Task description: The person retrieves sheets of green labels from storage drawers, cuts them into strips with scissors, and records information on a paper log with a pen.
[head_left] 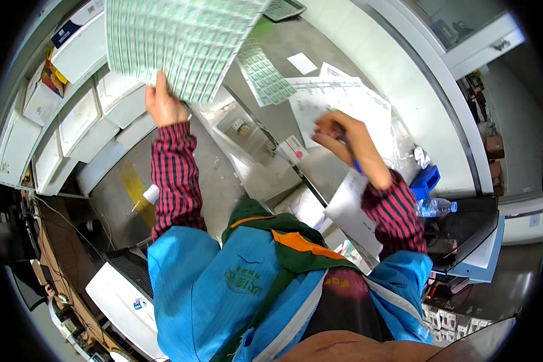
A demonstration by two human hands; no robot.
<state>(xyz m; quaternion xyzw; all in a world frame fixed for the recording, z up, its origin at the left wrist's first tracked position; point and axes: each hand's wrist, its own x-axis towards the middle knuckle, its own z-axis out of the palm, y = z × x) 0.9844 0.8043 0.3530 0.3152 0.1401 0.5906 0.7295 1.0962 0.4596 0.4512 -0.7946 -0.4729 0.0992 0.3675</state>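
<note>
My left hand [165, 107] is raised at the upper left, its fingers closed on the lower edge of a large sheet of green printed labels [178, 45]. The sheet's top runs out of view. Over the desk, my right hand [363, 148] is curled around a slim dark and blue pen [357, 165]; its tip is hidden by the fingers. Beneath and beyond that hand lie several printed white papers [338, 93], overlapping one another. A smaller green label sheet [265, 77] rests on the desk between the two hands.
White storage bins [78, 123] line the left side. Below the desk edge, an open drawer [223, 108] holds a clear plastic box [240, 128]. At right are a blue holder [425, 181], a water bottle [434, 207] and crumpled white paper [422, 157].
</note>
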